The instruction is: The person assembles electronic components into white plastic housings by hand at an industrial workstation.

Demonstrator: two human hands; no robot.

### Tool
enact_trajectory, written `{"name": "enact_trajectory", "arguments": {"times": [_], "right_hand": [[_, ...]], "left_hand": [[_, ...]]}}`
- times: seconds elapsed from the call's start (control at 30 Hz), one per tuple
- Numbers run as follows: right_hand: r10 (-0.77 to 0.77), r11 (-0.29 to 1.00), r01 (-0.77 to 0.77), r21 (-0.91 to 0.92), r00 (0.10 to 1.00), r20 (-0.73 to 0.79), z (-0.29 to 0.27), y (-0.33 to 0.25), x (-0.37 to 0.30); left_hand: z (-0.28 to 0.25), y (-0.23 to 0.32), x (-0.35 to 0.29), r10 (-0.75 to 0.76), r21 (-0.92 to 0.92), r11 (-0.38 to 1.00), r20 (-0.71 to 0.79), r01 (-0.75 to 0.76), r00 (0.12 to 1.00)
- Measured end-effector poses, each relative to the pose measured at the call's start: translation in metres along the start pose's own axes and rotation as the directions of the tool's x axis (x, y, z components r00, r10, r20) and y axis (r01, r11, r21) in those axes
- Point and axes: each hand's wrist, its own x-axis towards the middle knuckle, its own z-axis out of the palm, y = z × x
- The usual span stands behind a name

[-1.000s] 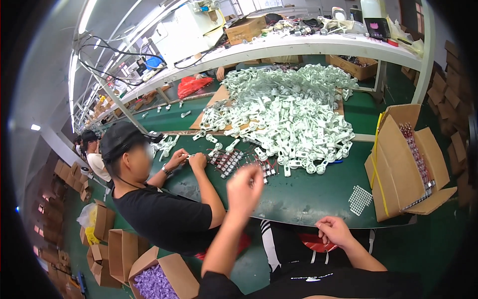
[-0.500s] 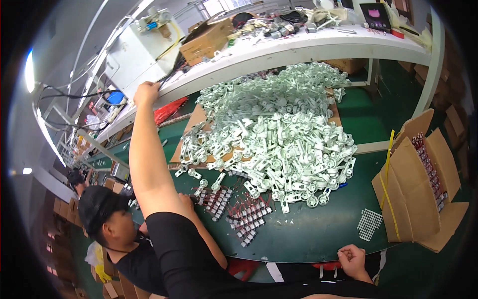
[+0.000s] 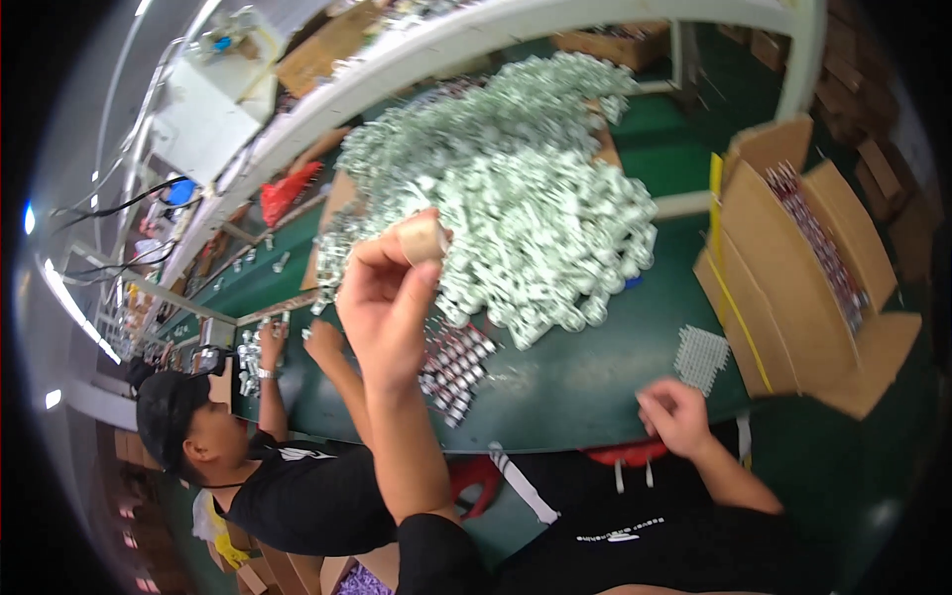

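Raised in front of the heap, my left hand [image 3: 382,302] pinches a small tan roll [image 3: 421,241], which looks like tape, between thumb and fingers. My right hand [image 3: 676,415] hovers by the table's front edge with its fingers curled in and nothing visible in them. Behind my left hand spreads a big heap of pale green-white plastic parts [image 3: 545,228], each with a round end and an arm. Between my hands, closer to the left one, lie rows of small silvery motors with red wires [image 3: 458,372]. A white plastic grid [image 3: 701,359] rests near my right hand.
An open cardboard box [image 3: 783,268] with red-wired parts stands at the right. At the left sits a co-worker in a black cap [image 3: 183,416], both hands over the green table [image 3: 565,387]. A white shelf [image 3: 476,50] crosses behind the heap.
My left hand has come back from the shelf at the far left to above the table, now with the tan roll. My right hand has lifted slightly. The view has shifted.
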Motion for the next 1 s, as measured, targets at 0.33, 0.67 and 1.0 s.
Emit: {"name": "enact_trajectory", "arguments": {"times": [0.33,0.67,1.0], "right_hand": [[-0.483,0.866,0.500,-0.003,0.838,0.255,-0.019,-0.110,0.052],[-0.675,0.563,0.650,-0.511,0.718,0.170,-0.042,-0.056,0.024],[-0.640,0.515,0.679,-0.523,0.711,0.293,-0.048,-0.045,0.024]], "left_hand": [[0.140,-0.038,-0.157,-0.356,-0.153,0.908,0.209,0.390,0.911],[0.168,-0.043,-0.191,-0.257,0.515,0.836,0.058,0.192,0.965],[0.168,-0.047,-0.184,-0.224,0.675,0.735,0.337,-0.068,0.914]]}}
